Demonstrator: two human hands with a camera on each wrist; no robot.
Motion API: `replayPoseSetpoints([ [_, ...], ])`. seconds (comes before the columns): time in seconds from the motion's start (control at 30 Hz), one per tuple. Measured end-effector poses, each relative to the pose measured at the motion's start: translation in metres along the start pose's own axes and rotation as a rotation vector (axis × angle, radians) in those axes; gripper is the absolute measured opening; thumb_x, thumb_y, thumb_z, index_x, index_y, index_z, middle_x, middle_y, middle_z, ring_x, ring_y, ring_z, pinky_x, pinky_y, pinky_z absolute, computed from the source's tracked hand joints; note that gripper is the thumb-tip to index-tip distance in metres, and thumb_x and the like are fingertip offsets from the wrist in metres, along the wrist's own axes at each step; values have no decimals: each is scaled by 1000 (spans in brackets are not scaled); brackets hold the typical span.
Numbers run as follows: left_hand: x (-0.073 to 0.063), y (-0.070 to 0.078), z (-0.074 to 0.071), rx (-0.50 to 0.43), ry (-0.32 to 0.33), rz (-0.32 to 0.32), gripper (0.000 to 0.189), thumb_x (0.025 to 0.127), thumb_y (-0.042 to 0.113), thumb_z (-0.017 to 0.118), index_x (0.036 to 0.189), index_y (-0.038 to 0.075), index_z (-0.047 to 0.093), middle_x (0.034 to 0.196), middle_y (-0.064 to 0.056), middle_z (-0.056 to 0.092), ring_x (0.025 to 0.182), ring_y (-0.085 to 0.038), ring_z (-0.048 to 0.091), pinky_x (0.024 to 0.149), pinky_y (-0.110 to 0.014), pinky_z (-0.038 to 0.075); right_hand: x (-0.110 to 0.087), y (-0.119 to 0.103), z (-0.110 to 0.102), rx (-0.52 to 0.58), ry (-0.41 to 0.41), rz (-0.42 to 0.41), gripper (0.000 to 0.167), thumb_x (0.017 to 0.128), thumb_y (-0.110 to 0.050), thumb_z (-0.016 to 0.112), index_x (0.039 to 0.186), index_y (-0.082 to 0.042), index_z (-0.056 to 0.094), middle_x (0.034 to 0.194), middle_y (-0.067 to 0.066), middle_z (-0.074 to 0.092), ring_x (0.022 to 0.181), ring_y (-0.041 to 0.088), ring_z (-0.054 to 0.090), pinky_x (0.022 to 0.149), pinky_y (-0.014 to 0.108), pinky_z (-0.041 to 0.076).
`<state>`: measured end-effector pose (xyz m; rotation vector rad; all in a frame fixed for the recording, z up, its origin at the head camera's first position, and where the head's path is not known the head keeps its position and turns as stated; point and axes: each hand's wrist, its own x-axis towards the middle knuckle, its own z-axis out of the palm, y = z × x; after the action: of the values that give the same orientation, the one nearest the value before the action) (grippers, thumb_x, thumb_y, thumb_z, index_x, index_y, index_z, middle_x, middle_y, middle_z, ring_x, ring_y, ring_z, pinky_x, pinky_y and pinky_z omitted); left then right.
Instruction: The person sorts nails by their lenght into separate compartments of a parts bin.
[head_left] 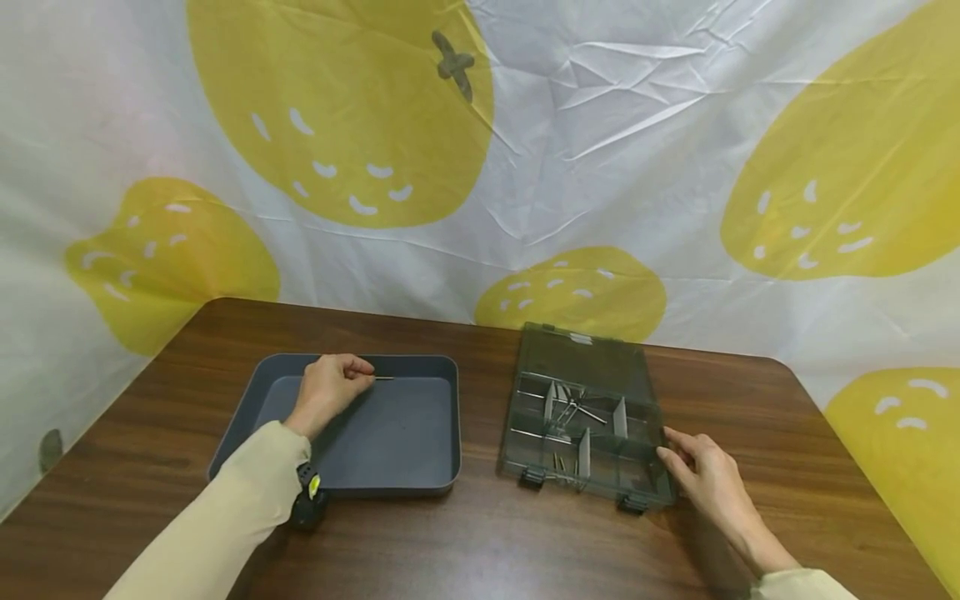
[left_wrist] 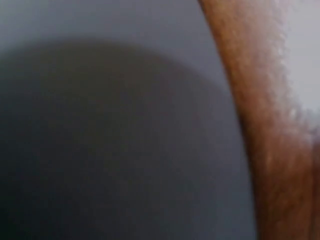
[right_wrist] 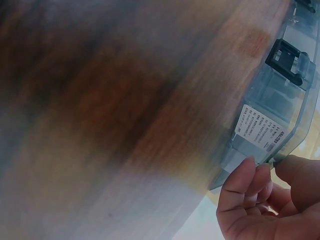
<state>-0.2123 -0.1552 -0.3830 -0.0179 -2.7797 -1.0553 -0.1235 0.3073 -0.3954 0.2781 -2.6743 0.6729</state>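
Note:
Over the far side of a grey tray [head_left: 408,433], my left hand [head_left: 330,390] pinches a thin metal piece [head_left: 384,378] that sticks out to the right of the fingertips. Its exact kind is too small to tell. On the right stands a see-through dark compartment box [head_left: 588,354], with several thin metal pieces [head_left: 573,408] and a few brass-coloured ones [head_left: 558,461] inside. My right hand [head_left: 705,475] holds the box's right side; in the right wrist view, thumb and fingers meet at its corner. The left wrist view is blurred and shows no fingers.
Both containers stand on a brown wooden table [head_left: 480,542]. A white cloth with yellow lemons [head_left: 337,108] hangs behind it. Two dark latches [head_left: 532,477] sit on the box's near edge, and a white printed label [right_wrist: 259,128] is on its side.

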Motion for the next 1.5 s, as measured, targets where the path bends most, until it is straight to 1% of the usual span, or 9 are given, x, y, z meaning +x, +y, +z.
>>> replayPoseSetpoints([
  [0.27,-1,-1,7,5,11,-6,17,82,14,70,96,4,72,88,-10,73,81,-26,66,73,-40,48,0,-1,0,4,4,-1,32,84,-4,67,110,14,61,68,1,45,59,2,35,51,23,32],
  [0.47,1,-5,12,10,43,4,14,81,13,70,92,5,73,85,-9,73,77,-24,66,69,-37,47,1,-2,-1,13,-11,12,33,85,-5,66,111,15,61,70,2,47,60,3,36,52,22,34],
  [0.6,2,-6,13,12,58,15,13,81,12,71,91,5,73,86,-9,73,77,-25,66,69,-38,47,3,-3,-2,7,-5,6,32,85,-4,67,111,14,61,69,1,47,60,3,37,52,23,35],
  [0.8,2,-7,15,22,61,26,12,80,11,71,90,4,73,83,-9,72,76,-24,65,71,-39,48,5,-2,-1,-1,12,-16,31,82,-3,68,109,13,63,68,0,47,59,3,36,52,23,34],
  [1.07,1,-7,17,42,56,22,7,80,11,72,84,5,72,79,-9,71,74,-24,63,69,-40,47,3,-2,-1,-3,-10,21,33,84,-5,68,111,13,62,69,1,46,60,4,36,53,23,34],
  [1.3,0,-6,17,73,47,32,6,80,11,70,82,5,72,77,-9,70,73,-25,63,66,-39,46,2,-1,-1,-6,-7,25,33,84,-5,68,111,13,62,69,1,46,60,3,36,53,23,33],
  [1.5,0,-5,17,95,42,27,8,81,11,67,82,5,72,77,-9,69,75,-26,62,68,-41,47,1,-1,-2,-5,-17,32,33,84,-5,68,111,13,62,69,1,47,60,3,36,53,23,34],
])
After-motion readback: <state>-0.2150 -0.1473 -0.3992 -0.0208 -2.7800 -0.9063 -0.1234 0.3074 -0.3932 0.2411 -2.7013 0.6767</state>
